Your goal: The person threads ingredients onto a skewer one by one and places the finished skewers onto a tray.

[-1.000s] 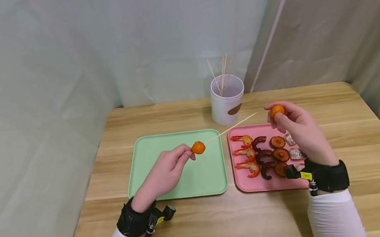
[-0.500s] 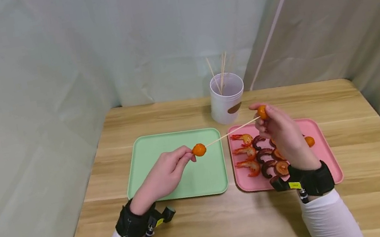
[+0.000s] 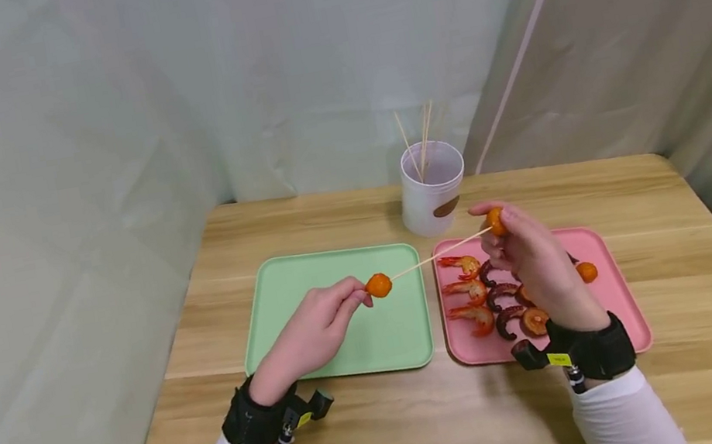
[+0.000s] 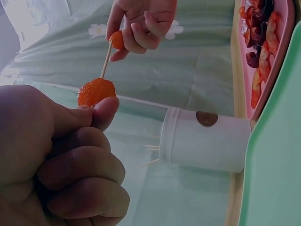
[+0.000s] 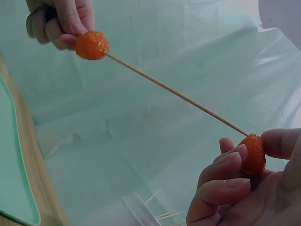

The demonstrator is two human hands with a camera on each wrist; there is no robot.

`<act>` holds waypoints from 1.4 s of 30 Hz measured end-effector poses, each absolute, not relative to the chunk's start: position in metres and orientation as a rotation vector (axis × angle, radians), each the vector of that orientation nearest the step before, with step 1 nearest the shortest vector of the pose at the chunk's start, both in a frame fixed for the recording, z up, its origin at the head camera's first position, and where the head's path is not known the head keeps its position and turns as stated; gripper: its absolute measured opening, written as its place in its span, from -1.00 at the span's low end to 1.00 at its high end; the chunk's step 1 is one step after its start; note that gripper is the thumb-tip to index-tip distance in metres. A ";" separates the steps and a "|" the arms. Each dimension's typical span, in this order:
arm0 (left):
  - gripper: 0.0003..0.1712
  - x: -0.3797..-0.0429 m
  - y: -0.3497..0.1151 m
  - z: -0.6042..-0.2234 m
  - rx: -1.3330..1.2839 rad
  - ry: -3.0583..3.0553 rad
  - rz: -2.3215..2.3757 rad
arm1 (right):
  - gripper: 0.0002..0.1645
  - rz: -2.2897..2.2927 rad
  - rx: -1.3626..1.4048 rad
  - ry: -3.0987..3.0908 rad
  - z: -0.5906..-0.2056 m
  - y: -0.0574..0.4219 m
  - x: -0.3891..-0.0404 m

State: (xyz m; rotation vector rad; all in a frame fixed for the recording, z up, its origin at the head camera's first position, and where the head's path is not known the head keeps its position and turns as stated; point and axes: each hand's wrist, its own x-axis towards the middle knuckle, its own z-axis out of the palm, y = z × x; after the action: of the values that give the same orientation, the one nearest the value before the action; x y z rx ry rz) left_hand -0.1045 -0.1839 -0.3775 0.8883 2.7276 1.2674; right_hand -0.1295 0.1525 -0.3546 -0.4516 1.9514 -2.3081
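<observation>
My left hand (image 3: pixel 314 333) pinches a thin wooden skewer (image 3: pixel 442 253) at its near end, over the green tray (image 3: pixel 348 345). Right against those fingertips, an orange ball (image 3: pixel 379 285) with a glossy, rough surface sits threaded on the stick. Higher up and to the right, my right hand (image 3: pixel 543 273) holds a second orange ball (image 5: pixel 254 154) between thumb and fingers. The skewer's far end meets this ball's side in the right wrist view, and the bare stick spans the gap between both balls. Below the right hand lies the pink tray (image 3: pixel 616 324), partly covered by it.
On the pink tray are shrimp (image 3: pixel 467 291), dark curled tentacles (image 3: pixel 506 322), mushroom slices (image 3: pixel 534 322) and another orange ball (image 3: pixel 587 272). Behind the trays stands a white cup (image 3: pixel 426 202) with several skewers (image 3: pixel 426 124). Curtains hang at the table's back.
My right hand has moved left with its orange ball, bringing it from apart to the skewer's far end. The left hand has stayed nearly still. An orange ball on the pink tray has come into view.
</observation>
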 end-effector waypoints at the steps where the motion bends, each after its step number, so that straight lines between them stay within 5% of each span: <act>1: -0.80 -0.104 -0.184 -0.378 0.886 2.726 1.260 | -0.56 -2.306 -0.444 1.971 -0.355 0.152 -0.129; 29: -0.81 -0.101 -0.176 -0.373 0.867 2.701 1.334 | -0.51 -1.979 -0.318 2.355 -0.351 0.139 -0.115; 42: -0.77 -0.100 -0.180 -0.373 0.861 2.640 1.382 | -0.66 -2.040 -0.469 2.290 -0.352 0.132 -0.115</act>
State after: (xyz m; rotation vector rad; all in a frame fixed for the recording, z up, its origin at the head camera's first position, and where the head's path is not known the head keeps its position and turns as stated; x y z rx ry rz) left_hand -0.1005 -0.1799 -0.3728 0.8606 2.6403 1.3819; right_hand -0.1151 0.1318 -0.3522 -0.4685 2.2901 -2.0395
